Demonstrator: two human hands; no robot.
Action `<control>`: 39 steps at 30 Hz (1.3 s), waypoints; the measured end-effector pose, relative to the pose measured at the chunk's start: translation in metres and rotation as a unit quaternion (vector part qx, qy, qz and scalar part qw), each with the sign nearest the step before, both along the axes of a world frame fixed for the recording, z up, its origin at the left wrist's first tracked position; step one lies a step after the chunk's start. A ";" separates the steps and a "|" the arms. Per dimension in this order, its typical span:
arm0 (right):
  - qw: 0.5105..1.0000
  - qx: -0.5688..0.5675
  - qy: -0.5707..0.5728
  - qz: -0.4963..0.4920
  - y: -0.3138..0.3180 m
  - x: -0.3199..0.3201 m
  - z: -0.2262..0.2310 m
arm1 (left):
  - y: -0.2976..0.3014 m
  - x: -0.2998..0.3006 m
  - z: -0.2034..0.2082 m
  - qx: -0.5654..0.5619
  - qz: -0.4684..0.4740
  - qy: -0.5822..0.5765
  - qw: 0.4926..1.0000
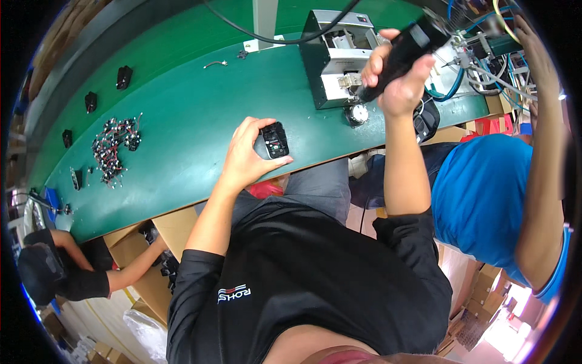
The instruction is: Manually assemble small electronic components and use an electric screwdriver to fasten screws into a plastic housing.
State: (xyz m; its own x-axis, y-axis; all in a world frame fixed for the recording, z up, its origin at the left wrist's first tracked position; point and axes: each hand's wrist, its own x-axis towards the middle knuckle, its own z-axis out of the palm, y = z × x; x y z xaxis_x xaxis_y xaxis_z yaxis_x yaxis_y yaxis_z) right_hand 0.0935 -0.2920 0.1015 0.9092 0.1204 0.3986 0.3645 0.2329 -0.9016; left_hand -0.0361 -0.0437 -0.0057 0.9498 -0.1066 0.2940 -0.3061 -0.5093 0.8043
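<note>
My left hand (245, 155) is closed around a small black plastic housing (276, 141) near the table's front edge. The housing lies with its open side up, showing a small board and red wires inside. Raised at the right, my right hand (400, 85) grips a black electric screwdriver (415, 45). The tool slants down to the left, and its tip is close to the front of a grey and black screw feeder (342, 57). Just below that tip is a round silver part with a white face (357, 114). The exact contact at the tip is hidden.
On the green table (194, 133) lies a heap of small wired parts (115, 145), with several black housings (123, 77) left of it. A black cable (285, 41) hangs across the top. One co-worker (485, 200) is at the right by tubing; another (66, 267) reaches into a carton (142, 276).
</note>
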 end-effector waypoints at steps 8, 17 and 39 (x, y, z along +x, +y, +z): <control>0.968 0.207 0.006 0.138 0.065 -0.082 -0.018 | -0.003 0.006 0.005 -0.008 -0.013 0.018 1.000; 0.987 0.134 0.030 0.089 0.083 -0.086 -0.036 | -0.002 0.004 0.000 0.000 -0.007 0.002 1.000; 0.981 0.148 0.090 0.090 0.099 -0.080 -0.055 | 0.001 0.006 -0.005 0.000 0.009 -0.014 1.000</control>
State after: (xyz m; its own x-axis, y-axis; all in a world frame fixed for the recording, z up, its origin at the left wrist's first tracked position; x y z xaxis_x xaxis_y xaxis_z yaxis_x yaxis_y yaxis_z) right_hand 0.0133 -0.1927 0.0470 0.9424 0.1892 0.2760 0.1346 0.5409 -0.8302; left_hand -0.0304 -0.0425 -0.0102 0.9428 -0.0887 0.3214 -0.3196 -0.5146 0.7956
